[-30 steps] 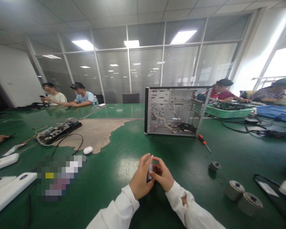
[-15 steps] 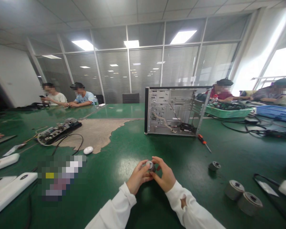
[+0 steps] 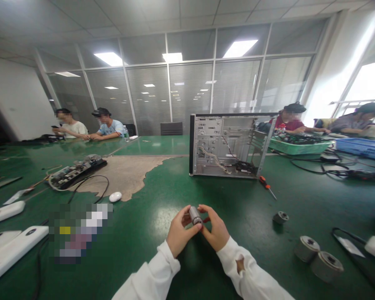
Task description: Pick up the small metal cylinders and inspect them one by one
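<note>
A small grey metal cylinder (image 3: 195,215) is held just above the green table, close in front of me. My left hand (image 3: 179,231) is closed around its left side, thumb at the near end. From the right, my right hand (image 3: 217,230) cups it with curled fingers and thumb at its lower end; the exact contact there is partly hidden. To the right stand a small metal cylinder (image 3: 280,217) and two larger ones, a rear cylinder (image 3: 306,249) and a front cylinder (image 3: 326,266), with dark centres on top.
An opened computer case (image 3: 225,143) stands ahead, with a screwdriver (image 3: 268,187) beside it. Left lie a circuit assembly (image 3: 78,171), a white mouse-like object (image 3: 115,197) and white devices (image 3: 18,254). A green basket (image 3: 301,146) and cables are at right. Several people sit across the table.
The grey cylinder has been turned in my hands, so its side now shows instead of its round end. My left thumb has shifted down to its near end.
</note>
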The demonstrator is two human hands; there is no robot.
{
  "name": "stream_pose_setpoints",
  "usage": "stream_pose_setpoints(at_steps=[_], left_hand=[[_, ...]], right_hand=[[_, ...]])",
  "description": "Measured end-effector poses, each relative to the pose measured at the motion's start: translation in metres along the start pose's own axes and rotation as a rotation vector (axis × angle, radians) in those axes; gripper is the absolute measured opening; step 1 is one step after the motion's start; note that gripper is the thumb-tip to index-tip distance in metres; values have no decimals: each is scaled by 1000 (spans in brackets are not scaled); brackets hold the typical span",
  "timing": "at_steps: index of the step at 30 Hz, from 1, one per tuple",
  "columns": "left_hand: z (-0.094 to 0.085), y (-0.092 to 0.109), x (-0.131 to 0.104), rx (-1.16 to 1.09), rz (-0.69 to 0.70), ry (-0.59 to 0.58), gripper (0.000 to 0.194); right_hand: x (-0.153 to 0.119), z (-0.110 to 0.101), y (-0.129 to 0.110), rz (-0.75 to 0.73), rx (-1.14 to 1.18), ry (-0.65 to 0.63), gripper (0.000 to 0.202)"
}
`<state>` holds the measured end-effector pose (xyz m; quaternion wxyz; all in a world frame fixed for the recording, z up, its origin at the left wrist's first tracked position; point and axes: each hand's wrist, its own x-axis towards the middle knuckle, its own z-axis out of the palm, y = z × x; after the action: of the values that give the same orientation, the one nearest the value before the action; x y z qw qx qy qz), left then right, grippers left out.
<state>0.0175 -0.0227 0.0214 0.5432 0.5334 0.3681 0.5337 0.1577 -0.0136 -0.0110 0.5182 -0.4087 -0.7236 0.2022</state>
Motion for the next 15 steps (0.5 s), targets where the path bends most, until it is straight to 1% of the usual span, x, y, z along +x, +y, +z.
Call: stream_pose_setpoints(at_steps=[2, 5, 9, 12, 14, 15], left_hand=[[-1, 4, -3, 146, 158, 9, 55], [-2, 8, -6, 448, 404, -2, 54], [-4, 8, -8, 861, 671, -104, 49], [-5, 9, -9, 1022, 796, -159, 46], [-4, 10, -10, 1021, 805, -151, 46], [-3, 10, -10, 989, 773, -127, 48]], right_hand=[[0, 0, 2, 35, 2, 16, 54], [1, 1, 4, 75, 20, 28, 54], [2, 1, 2, 112, 48, 26, 55], [3, 0, 0, 141, 62, 23, 52], [3, 0, -1, 159, 66, 23, 51], [3, 0, -1, 166, 66, 21, 50]])
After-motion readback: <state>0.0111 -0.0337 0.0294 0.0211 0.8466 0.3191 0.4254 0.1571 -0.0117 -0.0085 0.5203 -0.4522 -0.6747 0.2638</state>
